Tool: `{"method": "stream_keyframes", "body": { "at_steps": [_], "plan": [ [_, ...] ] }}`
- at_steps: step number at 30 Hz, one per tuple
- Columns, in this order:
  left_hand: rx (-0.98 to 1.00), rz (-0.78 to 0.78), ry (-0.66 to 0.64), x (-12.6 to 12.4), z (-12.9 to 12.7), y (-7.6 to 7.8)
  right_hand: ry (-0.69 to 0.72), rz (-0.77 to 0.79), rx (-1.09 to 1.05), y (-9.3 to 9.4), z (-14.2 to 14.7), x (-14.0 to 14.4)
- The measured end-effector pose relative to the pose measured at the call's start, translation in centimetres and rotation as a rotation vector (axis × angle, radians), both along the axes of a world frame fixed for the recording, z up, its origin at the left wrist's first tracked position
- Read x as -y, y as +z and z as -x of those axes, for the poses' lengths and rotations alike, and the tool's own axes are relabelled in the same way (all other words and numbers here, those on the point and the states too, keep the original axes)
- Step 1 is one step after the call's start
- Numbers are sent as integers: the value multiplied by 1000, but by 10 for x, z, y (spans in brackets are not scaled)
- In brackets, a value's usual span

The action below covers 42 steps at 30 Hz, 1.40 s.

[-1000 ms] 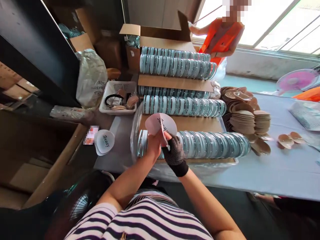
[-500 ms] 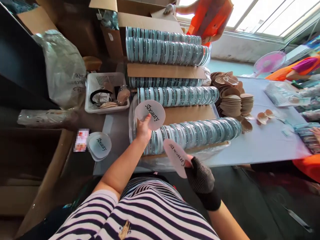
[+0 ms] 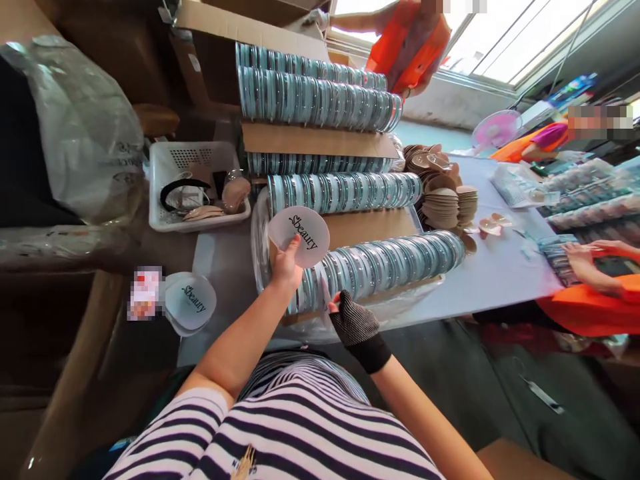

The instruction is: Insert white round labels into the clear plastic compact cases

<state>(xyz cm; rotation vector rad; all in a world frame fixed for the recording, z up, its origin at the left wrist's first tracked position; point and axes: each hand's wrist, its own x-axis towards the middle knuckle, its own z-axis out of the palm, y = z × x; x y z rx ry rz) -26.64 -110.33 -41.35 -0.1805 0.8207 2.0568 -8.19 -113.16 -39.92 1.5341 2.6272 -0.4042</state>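
Note:
My left hand holds up a round translucent card printed "Sbeauty", flat side toward me. My right hand, in a dark knit glove, pinches a second card edge-on and sets it against the near row of round teal-rimmed cases. That row lies on a cardboard sheet inside clear plastic wrap. A small pile of the same printed cards rests to the left of my left arm.
More rows of cases are stacked behind between cardboard sheets. A white basket sits at left, beige cups are piled at right. A person in orange stands at the back; another person's hands work at right.
My right hand has come back up from near my lap and brought its card to the near row of cases. The left hand's card has stayed raised. The view has swung to the right.

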Motion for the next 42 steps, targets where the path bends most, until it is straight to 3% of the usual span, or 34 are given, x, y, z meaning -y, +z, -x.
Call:
{"method": "stream_keyframes", "body": {
  "at_steps": [3, 12, 17, 23, 25, 28, 32, 34, 36, 39, 42],
  "plan": [
    [32, -16, -8, 1, 0, 1, -19, 6, -28, 1, -7, 1],
    [2, 1, 2, 2, 0, 3, 55, -16, 0, 1, 11, -23],
    [18, -13, -11, 4, -4, 0, 38, 93, 129, 1, 16, -19],
    [54, -13, 16, 3, -5, -1, 76, 83, 176, -8, 27, -15],
    [112, -6, 4, 3, 0, 0, 3, 223, 29, -14, 23, -13],
    [197, 20, 3, 2, 9, 0, -115, 556, -241, -21, 15, -12],
    [178, 26, 43, 0, 11, -1, -131, 968, -629, -19, 7, -18],
    [107, 30, 68, 0, 4, -2, -129, 1071, -644, -10, 5, -29],
    [28, 61, 82, 1, -6, -1, -112, 856, -546, 3, 5, -46],
    [-114, 105, 97, 4, -21, 2, -90, 255, -672, 26, 12, -74],
    [-219, 95, 90, 8, -29, 5, 64, -114, -718, 39, 26, -81]
  ]
}}
